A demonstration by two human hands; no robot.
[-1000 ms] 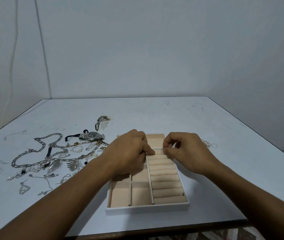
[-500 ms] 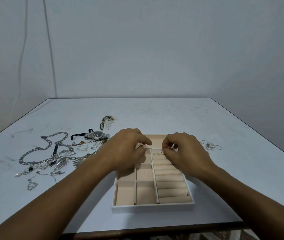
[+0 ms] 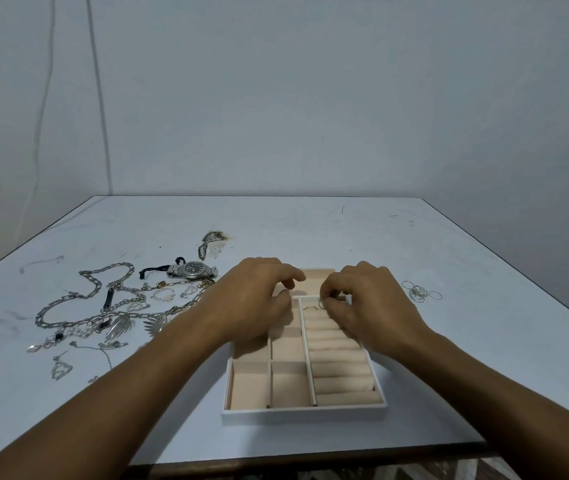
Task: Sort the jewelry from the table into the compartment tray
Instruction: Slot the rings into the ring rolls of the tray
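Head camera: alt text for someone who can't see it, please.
A right hand pinches a thin ring over the ring rolls of a beige compartment tray; the left hand is alongside. Chains and a wristwatch lie left.

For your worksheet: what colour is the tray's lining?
The lining is pale peach; head view.

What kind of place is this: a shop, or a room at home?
Likely a plain room, not a shop: a scuffed white table, bare walls, loose jewelry beside a compartment tray.
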